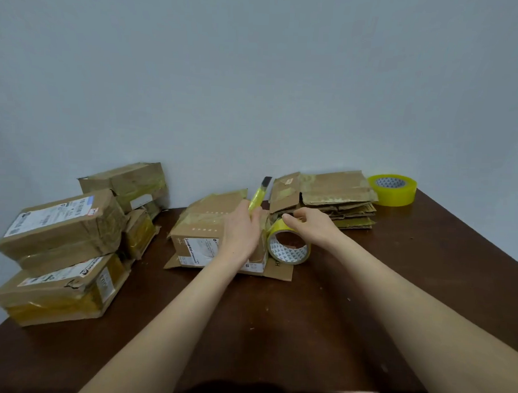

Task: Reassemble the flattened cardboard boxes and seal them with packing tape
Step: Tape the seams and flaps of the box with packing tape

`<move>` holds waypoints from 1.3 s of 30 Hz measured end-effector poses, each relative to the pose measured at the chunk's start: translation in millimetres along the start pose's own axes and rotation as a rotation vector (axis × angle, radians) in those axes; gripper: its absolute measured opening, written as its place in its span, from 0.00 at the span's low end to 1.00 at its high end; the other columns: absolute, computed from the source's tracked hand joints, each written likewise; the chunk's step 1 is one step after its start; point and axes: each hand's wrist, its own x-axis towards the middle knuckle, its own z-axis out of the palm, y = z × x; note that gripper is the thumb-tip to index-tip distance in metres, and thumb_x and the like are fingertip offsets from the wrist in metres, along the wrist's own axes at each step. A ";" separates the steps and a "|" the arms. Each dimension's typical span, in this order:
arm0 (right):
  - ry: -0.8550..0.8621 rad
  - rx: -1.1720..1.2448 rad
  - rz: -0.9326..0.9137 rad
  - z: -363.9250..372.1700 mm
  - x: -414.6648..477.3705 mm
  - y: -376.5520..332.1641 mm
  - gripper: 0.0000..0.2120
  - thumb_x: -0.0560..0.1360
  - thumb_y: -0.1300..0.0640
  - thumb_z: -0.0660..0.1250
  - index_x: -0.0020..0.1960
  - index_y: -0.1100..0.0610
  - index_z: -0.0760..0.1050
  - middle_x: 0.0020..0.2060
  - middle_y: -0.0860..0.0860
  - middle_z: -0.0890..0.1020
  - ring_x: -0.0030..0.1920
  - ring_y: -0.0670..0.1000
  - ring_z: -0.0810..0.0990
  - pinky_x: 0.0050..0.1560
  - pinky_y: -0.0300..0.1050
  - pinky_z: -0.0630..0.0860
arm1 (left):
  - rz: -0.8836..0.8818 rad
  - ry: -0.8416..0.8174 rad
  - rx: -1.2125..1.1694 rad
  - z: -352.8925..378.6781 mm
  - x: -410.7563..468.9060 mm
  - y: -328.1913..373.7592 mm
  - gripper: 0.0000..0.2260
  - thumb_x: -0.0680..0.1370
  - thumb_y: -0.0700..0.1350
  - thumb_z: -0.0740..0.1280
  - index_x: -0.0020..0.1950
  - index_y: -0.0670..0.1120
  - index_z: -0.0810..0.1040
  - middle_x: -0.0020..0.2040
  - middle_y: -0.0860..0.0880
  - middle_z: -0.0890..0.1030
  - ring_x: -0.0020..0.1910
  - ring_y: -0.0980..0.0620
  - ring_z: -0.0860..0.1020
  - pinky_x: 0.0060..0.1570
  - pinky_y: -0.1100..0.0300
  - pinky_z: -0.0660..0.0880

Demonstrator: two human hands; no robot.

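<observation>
Tape roll (288, 245) under right-hand fingers (292, 221) (touching), upright

Dim, flat cool light; soft shadows under arms; wide-angle edge bending; slight overall blur.

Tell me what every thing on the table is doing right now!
Middle box: put together, taped on top, bottom flaps sticking out.
Tape roll: standing on edge, right hand holding it.
Yellow cutter: gripped in left hand, pointing up.
Spare tape roll: lying flat, untouched.
Flat cardboard pile: still folded.
Left boxes: taped, stacked.
</observation>
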 end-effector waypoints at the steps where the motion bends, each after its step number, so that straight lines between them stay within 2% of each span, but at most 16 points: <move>1: -0.020 -0.005 -0.021 2.8 3.1 1.9 0.29 0.77 0.37 0.59 0.69 0.57 0.72 0.65 0.53 0.76 0.64 0.54 0.74 0.61 0.49 0.72 | 0.000 -0.015 0.019 5.1 -3.7 -4.4 0.08 0.83 0.48 0.56 0.49 0.46 0.71 0.37 0.52 0.74 0.36 0.53 0.73 0.32 0.60 0.65; 5: -0.150 0.229 -0.021 -0.2 4.5 10.2 0.19 0.76 0.44 0.67 0.56 0.58 0.81 0.49 0.51 0.82 0.51 0.50 0.80 0.51 0.45 0.75 | 0.009 0.012 0.058 15.5 -13.0 -18.1 0.07 0.83 0.47 0.56 0.49 0.46 0.70 0.34 0.53 0.71 0.33 0.55 0.70 0.30 0.58 0.61; 7: -0.216 0.236 -0.046 -8.4 0.4 13.6 0.16 0.76 0.47 0.68 0.56 0.57 0.81 0.45 0.49 0.81 0.46 0.47 0.79 0.48 0.43 0.75 | 0.014 0.016 0.068 15.9 -13.7 -18.4 0.07 0.83 0.46 0.56 0.51 0.45 0.71 0.34 0.52 0.71 0.34 0.51 0.70 0.33 0.55 0.61; 10: -0.243 0.166 -0.072 -17.1 -2.2 13.3 0.16 0.76 0.48 0.68 0.59 0.56 0.80 0.50 0.52 0.81 0.48 0.50 0.80 0.52 0.47 0.77 | 0.044 0.022 0.081 15.9 -14.9 -18.9 0.09 0.83 0.46 0.57 0.54 0.43 0.72 0.35 0.49 0.73 0.37 0.44 0.73 0.35 0.54 0.63; 13: -0.245 0.079 -0.093 -19.8 -2.8 10.4 0.15 0.76 0.50 0.67 0.56 0.58 0.81 0.50 0.55 0.83 0.47 0.51 0.80 0.53 0.50 0.77 | 0.043 0.011 0.072 13.5 -17.2 -18.7 0.09 0.83 0.46 0.56 0.55 0.43 0.73 0.35 0.50 0.72 0.37 0.46 0.71 0.36 0.55 0.61; 17: -0.142 -0.033 -0.080 -24.7 -5.0 19.6 0.12 0.74 0.48 0.68 0.53 0.53 0.82 0.50 0.52 0.82 0.50 0.51 0.80 0.52 0.47 0.77 | 0.048 0.004 0.067 12.2 -18.1 -17.8 0.10 0.83 0.47 0.56 0.55 0.43 0.73 0.34 0.51 0.72 0.36 0.48 0.72 0.36 0.55 0.63; 20: -0.143 -0.060 -0.068 -26.6 -7.4 20.4 0.15 0.75 0.47 0.68 0.58 0.53 0.80 0.54 0.52 0.82 0.53 0.52 0.79 0.55 0.48 0.77 | 0.046 -0.001 0.051 12.7 -18.5 -18.3 0.10 0.83 0.47 0.55 0.54 0.43 0.73 0.34 0.51 0.72 0.38 0.46 0.72 0.37 0.54 0.63; 24: -0.209 -0.059 -0.066 -22.8 -11.1 16.4 0.25 0.75 0.46 0.68 0.68 0.56 0.73 0.64 0.52 0.77 0.62 0.52 0.75 0.59 0.44 0.72 | 0.036 0.009 0.027 12.9 -17.1 -17.8 0.12 0.84 0.47 0.53 0.54 0.44 0.74 0.41 0.47 0.77 0.40 0.46 0.73 0.39 0.55 0.64; 28: -0.146 -0.123 -0.038 -23.6 -13.1 13.5 0.26 0.74 0.46 0.69 0.69 0.53 0.72 0.66 0.51 0.75 0.64 0.52 0.74 0.62 0.47 0.72 | 0.034 0.015 -0.005 12.5 -20.0 -18.9 0.12 0.84 0.47 0.53 0.57 0.44 0.73 0.46 0.46 0.81 0.40 0.50 0.72 0.39 0.56 0.65; 30: -0.086 -0.210 -0.009 -19.2 -15.0 8.7 0.25 0.74 0.45 0.68 0.70 0.50 0.71 0.67 0.50 0.75 0.65 0.53 0.74 0.61 0.50 0.73 | 0.026 0.009 -0.036 10.8 -21.2 -20.8 0.11 0.83 0.48 0.54 0.57 0.44 0.72 0.48 0.46 0.81 0.40 0.51 0.72 0.39 0.56 0.67; 34: -0.045 -0.233 0.021 -2.0 -20.0 -0.9 0.22 0.76 0.51 0.64 0.69 0.47 0.70 0.66 0.50 0.75 0.62 0.53 0.75 0.54 0.48 0.76 | 0.048 -0.014 -0.028 3.0 -22.3 -20.7 0.10 0.83 0.47 0.57 0.55 0.44 0.74 0.41 0.48 0.78 0.39 0.50 0.73 0.35 0.58 0.62; 37: -0.006 -0.202 0.055 6.8 -24.2 -3.5 0.16 0.76 0.52 0.62 0.63 0.44 0.74 0.61 0.49 0.77 0.58 0.53 0.76 0.46 0.45 0.73 | 0.061 -0.021 -0.058 -2.6 -29.9 -20.9 0.10 0.82 0.46 0.58 0.56 0.45 0.77 0.43 0.48 0.79 0.41 0.50 0.76 0.37 0.59 0.67; 39: 0.067 -0.144 0.065 11.4 -28.5 -1.6 0.11 0.77 0.49 0.62 0.59 0.43 0.75 0.60 0.49 0.78 0.57 0.53 0.77 0.45 0.44 0.71 | 0.066 -0.002 -0.063 -4.0 -36.9 -21.2 0.10 0.82 0.44 0.59 0.56 0.45 0.79 0.44 0.49 0.79 0.42 0.53 0.74 0.38 0.62 0.65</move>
